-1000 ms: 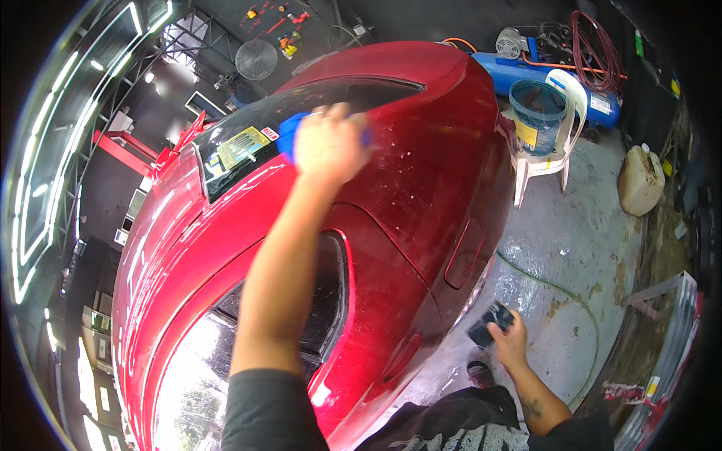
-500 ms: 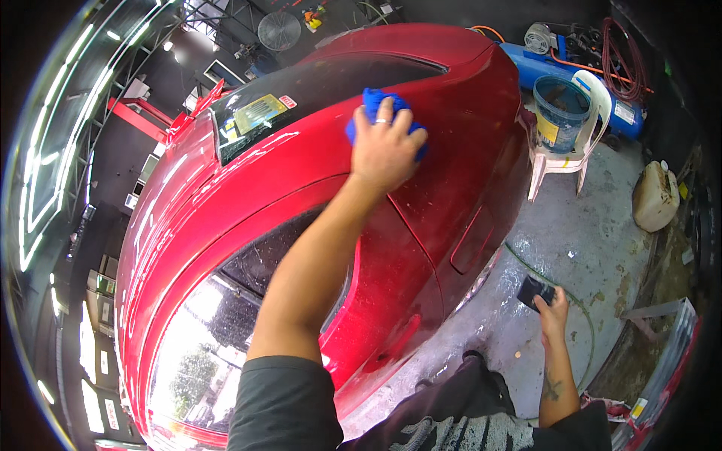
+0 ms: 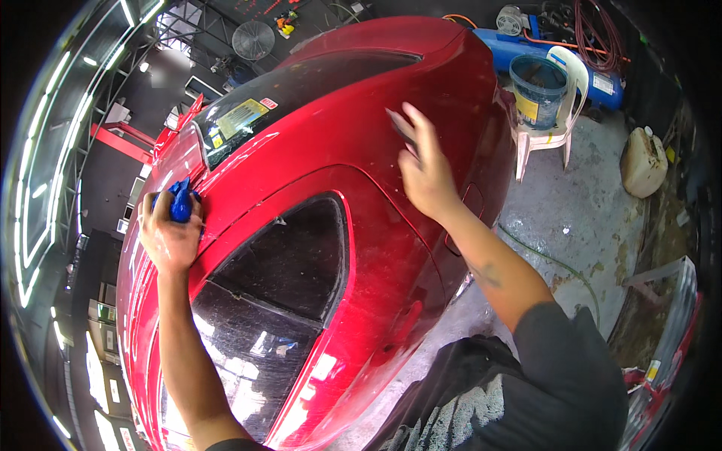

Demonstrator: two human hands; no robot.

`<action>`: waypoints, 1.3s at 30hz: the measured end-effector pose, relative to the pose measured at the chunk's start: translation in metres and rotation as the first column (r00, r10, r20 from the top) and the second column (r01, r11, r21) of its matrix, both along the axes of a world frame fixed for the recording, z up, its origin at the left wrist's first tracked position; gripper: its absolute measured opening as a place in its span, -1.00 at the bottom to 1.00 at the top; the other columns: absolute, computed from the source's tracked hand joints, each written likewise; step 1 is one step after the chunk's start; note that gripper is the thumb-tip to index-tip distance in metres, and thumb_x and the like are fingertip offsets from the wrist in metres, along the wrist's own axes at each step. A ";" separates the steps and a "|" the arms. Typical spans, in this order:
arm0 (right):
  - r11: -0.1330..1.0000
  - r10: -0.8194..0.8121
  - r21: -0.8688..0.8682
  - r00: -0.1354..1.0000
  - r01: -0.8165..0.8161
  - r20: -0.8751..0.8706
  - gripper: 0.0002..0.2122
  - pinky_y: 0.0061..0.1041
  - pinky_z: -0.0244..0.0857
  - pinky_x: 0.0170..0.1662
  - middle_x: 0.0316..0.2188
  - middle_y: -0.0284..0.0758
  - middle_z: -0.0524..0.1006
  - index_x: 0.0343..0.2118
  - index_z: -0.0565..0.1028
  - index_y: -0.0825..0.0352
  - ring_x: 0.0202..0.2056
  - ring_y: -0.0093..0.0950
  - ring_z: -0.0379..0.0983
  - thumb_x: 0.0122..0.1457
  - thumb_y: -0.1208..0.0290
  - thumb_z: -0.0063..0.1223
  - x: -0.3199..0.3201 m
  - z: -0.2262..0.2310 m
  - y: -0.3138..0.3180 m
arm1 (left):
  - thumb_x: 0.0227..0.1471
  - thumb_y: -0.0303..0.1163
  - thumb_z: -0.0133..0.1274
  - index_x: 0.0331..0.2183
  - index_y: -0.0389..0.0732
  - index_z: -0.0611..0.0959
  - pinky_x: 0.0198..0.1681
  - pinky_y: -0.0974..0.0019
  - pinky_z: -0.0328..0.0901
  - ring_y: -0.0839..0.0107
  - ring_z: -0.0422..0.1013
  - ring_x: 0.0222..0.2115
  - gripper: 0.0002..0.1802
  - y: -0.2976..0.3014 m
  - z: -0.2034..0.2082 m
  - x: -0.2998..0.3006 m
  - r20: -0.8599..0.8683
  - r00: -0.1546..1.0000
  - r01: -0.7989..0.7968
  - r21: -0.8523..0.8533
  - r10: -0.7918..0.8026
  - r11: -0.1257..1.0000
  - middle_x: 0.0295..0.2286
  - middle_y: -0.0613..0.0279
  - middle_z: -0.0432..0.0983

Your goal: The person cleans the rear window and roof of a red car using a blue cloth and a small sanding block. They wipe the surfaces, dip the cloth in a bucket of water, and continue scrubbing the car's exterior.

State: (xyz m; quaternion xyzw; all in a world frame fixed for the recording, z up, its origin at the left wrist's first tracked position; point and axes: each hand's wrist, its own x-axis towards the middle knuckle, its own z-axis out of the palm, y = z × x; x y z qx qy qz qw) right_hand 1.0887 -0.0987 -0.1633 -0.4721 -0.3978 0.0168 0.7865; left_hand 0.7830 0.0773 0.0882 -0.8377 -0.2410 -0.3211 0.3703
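Observation:
A red car (image 3: 331, 128) fills the middle of the view, its body specked and partly glossy. My left hand (image 3: 171, 234) rests on the roof edge beside the rear window (image 3: 248, 113), closed round a crumpled blue cloth (image 3: 180, 201). Over the rear side panel is my right hand (image 3: 427, 169), slightly blurred. A thin dark flat pad (image 3: 401, 125), seen nearly edge-on, is pinched between its thumb and fingers. Whether the pad touches the paint I cannot tell. Below lies the dark side window (image 3: 289, 255).
On the right a white plastic chair (image 3: 575, 86) carries a blue bucket (image 3: 540, 94), with a blue air compressor (image 3: 489, 46) behind. A whitish jerrycan (image 3: 644, 161) stands on the grey floor, where a green hose (image 3: 553, 261) runs. A fan (image 3: 253, 40) stands at the back.
My left hand has carried the blue cloth left from the rear panel to the roof edge. My right hand has risen from beside the car to the rear panel with the dark pad.

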 end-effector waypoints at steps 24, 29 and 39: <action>0.900 -0.424 0.229 0.624 0.371 0.657 -0.67 0.00 0.43 0.18 0.09 -0.18 0.66 0.08 0.65 0.28 0.16 -0.10 0.57 0.34 0.25 0.21 -0.070 0.067 0.116 | 0.16 -0.39 0.29 -0.31 -0.35 0.60 -0.02 0.01 0.40 -0.05 0.52 -0.22 -0.77 0.024 0.029 -0.182 0.046 0.992 0.124 -0.066 -0.121 0.990 -0.25 -0.04 0.53; 0.732 -0.510 -0.106 0.644 0.673 0.570 -0.61 -0.02 0.37 0.32 0.23 -0.02 0.60 0.20 0.60 0.37 0.32 -0.05 0.48 0.51 0.23 -0.01 0.065 0.006 0.107 | 0.14 -0.39 0.31 -0.30 -0.35 0.62 -0.03 0.01 0.41 -0.09 0.53 -0.21 -0.76 0.023 0.025 -0.158 0.069 0.990 0.131 -0.055 -0.127 0.990 -0.24 -0.07 0.54; 0.751 -0.523 0.024 0.572 0.660 0.632 -0.64 0.03 0.43 0.20 0.21 -0.16 0.64 0.15 0.63 0.26 0.25 -0.10 0.54 0.48 0.18 -0.02 0.034 0.013 0.106 | 0.15 -0.37 0.32 -0.27 -0.37 0.63 0.01 0.00 0.42 -0.07 0.54 -0.19 -0.74 0.019 0.029 -0.164 0.084 0.986 0.149 -0.101 -0.141 0.984 -0.22 -0.08 0.56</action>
